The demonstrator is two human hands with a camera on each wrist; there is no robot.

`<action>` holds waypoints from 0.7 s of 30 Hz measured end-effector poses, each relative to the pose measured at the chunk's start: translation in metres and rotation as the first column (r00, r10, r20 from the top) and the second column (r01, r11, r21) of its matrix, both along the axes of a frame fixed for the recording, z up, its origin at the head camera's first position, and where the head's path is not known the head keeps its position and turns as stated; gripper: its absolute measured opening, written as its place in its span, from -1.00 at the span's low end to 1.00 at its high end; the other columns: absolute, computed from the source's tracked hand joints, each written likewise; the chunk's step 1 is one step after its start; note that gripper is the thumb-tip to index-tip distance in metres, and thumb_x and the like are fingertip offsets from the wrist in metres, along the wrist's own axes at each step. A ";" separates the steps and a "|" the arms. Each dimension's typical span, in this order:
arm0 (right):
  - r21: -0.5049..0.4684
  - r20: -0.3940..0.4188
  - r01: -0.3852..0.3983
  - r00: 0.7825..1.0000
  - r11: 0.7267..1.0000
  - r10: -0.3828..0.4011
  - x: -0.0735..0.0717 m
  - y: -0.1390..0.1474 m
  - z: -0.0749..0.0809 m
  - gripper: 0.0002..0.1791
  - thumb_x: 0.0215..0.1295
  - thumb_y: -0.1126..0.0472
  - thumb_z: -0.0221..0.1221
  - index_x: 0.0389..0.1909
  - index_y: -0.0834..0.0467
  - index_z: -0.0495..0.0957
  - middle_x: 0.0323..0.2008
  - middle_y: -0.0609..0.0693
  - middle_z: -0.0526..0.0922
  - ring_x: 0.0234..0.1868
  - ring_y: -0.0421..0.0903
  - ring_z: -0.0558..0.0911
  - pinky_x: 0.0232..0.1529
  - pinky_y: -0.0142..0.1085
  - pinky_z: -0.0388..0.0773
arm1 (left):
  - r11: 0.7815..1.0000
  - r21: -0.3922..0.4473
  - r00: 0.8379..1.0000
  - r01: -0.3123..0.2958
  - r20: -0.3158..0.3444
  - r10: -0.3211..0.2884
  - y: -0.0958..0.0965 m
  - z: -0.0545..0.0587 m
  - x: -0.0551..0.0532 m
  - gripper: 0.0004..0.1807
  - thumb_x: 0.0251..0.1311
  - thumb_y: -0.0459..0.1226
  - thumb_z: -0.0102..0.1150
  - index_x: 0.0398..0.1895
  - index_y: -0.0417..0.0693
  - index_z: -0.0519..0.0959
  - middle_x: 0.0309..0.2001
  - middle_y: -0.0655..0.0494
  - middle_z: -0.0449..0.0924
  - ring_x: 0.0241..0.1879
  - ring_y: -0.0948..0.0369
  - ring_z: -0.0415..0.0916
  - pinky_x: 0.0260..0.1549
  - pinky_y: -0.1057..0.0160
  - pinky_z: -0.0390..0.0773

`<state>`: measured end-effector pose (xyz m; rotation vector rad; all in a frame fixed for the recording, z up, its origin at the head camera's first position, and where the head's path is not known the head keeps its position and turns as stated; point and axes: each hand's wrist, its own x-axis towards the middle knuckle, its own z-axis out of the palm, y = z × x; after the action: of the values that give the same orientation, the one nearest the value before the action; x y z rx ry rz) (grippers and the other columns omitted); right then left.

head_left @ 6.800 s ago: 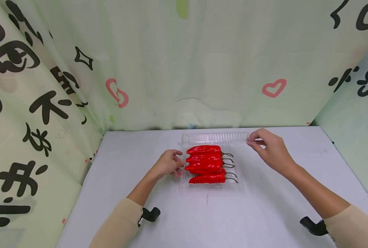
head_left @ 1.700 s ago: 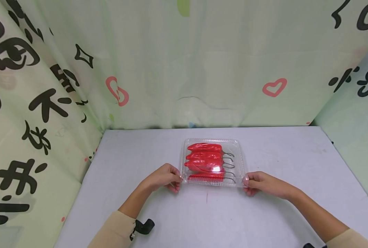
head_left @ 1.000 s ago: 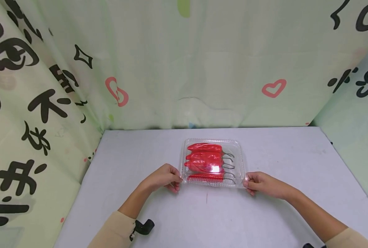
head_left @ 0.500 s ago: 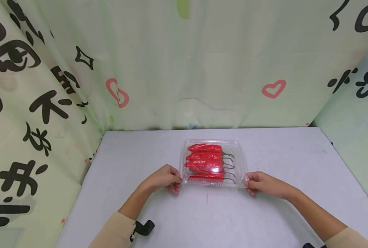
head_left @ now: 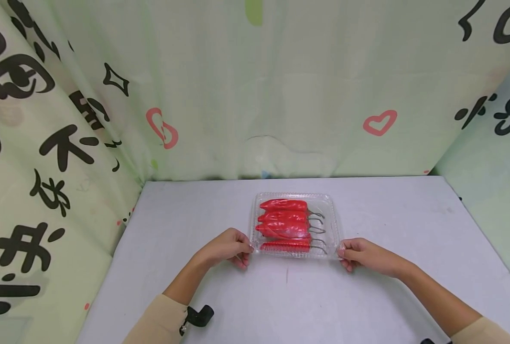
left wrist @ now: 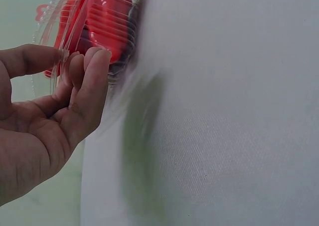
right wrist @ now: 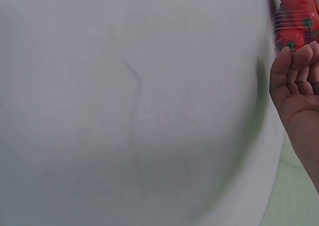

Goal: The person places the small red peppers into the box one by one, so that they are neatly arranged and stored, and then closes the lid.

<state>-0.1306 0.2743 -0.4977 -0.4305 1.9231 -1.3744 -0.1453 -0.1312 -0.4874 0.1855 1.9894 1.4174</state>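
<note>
A clear plastic clamshell box (head_left: 333, 224) lies on the white table with its lid down. Several red chili peppers (head_left: 284, 217) with thin curved stems show side by side through the lid, stems toward the right. At the front left corner, my left hand (head_left: 229, 247) pinches the box's rim between thumb and fingers; the left wrist view shows the rim (left wrist: 62, 61) held there. My right hand (head_left: 364, 255) pinches the front right corner of the rim. In the right wrist view its curled fingers (right wrist: 294, 71) are at the ribbed side of the box.
The white table (head_left: 280, 306) runs back to a pale green curtain (head_left: 255, 95) printed with hearts and black characters. Curtains also hang along the left and right sides. A black wrist device (head_left: 200, 315) sits at the left sleeve.
Earliest, the lid stood open at the back, with my right hand at its far corner. The lid is now down over the peppers and both hands are at the front corners. Recently, hands and box stay still.
</note>
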 end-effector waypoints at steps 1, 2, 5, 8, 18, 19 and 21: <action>0.001 0.002 0.004 1.000 1.000 -0.004 0.000 0.000 0.000 -0.62 0.62 0.17 0.02 -0.22 0.49 0.42 -0.38 0.02 0.55 -0.37 -0.20 0.56 -0.30 -0.39 0.58 | 1.000 0.000 1.000 0.001 -0.001 -0.001 0.000 0.000 0.000 -0.76 0.39 -0.37 0.16 -0.25 -0.51 0.59 -0.54 -0.01 0.61 -0.57 0.18 0.63 -0.41 0.19 0.79; -0.002 0.001 0.005 1.000 1.000 -0.005 0.001 0.000 0.000 -0.62 0.62 0.18 0.01 -0.21 0.50 0.41 -0.38 0.02 0.55 -0.37 -0.19 0.56 -0.30 -0.39 0.58 | 1.000 -0.002 1.000 0.002 -0.003 -0.002 0.000 0.000 0.000 -0.76 0.39 -0.37 0.16 -0.25 -0.50 0.59 -0.54 -0.01 0.61 -0.56 0.18 0.64 -0.41 0.20 0.79; -0.004 0.002 0.011 1.000 1.000 -0.011 0.002 0.000 0.001 -0.60 0.62 0.17 0.00 -0.19 0.53 0.41 -0.38 0.03 0.54 -0.38 -0.17 0.56 -0.30 -0.39 0.58 | 1.000 -0.008 1.000 0.003 -0.004 -0.003 0.000 0.000 0.000 -0.76 0.39 -0.36 0.16 -0.25 -0.50 0.60 -0.54 -0.01 0.62 -0.56 0.18 0.64 -0.40 0.20 0.79; -0.012 0.000 0.011 1.000 1.000 -0.011 0.002 0.000 0.001 -0.60 0.63 0.18 -0.01 -0.18 0.54 0.41 -0.38 0.05 0.54 -0.38 -0.16 0.56 -0.30 -0.39 0.58 | 1.000 -0.014 1.000 0.006 -0.007 -0.006 0.000 0.001 0.000 -0.75 0.39 -0.35 0.16 -0.25 -0.49 0.60 -0.55 -0.01 0.62 -0.57 0.18 0.64 -0.39 0.19 0.79; -0.018 -0.005 0.010 1.000 1.000 -0.010 0.002 0.001 -0.003 -0.60 0.64 0.17 -0.02 -0.18 0.52 0.42 -0.38 0.02 0.54 -0.37 -0.19 0.56 -0.30 -0.38 0.58 | 1.000 -0.006 1.000 0.019 0.000 -0.019 0.000 0.002 0.000 -0.74 0.39 -0.36 0.14 -0.27 -0.51 0.60 -0.55 -0.01 0.60 -0.57 0.19 0.64 -0.40 0.21 0.79; -0.017 -0.008 0.009 1.000 1.000 -0.009 0.002 0.001 -0.003 -0.60 0.64 0.17 -0.01 -0.18 0.53 0.42 -0.38 0.02 0.54 -0.37 -0.19 0.57 -0.30 -0.38 0.58 | 1.000 -0.004 1.000 0.018 0.000 -0.018 0.000 0.002 0.000 -0.74 0.39 -0.36 0.14 -0.27 -0.51 0.60 -0.55 -0.01 0.60 -0.56 0.19 0.64 -0.40 0.21 0.79; -0.010 -0.013 0.009 1.000 1.000 -0.009 0.001 0.002 -0.003 -0.58 0.63 0.15 -0.01 -0.17 0.52 0.42 -0.38 0.01 0.54 -0.37 -0.20 0.57 -0.30 -0.37 0.59 | 1.000 -0.002 1.000 0.017 -0.001 -0.017 0.000 0.002 0.000 -0.74 0.39 -0.36 0.14 -0.26 -0.51 0.60 -0.54 -0.01 0.61 -0.56 0.19 0.64 -0.40 0.21 0.79</action>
<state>-0.1291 0.2760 -0.5012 -0.4365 1.9318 -1.3903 -0.1455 -0.1312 -0.4853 0.2017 1.9861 1.4051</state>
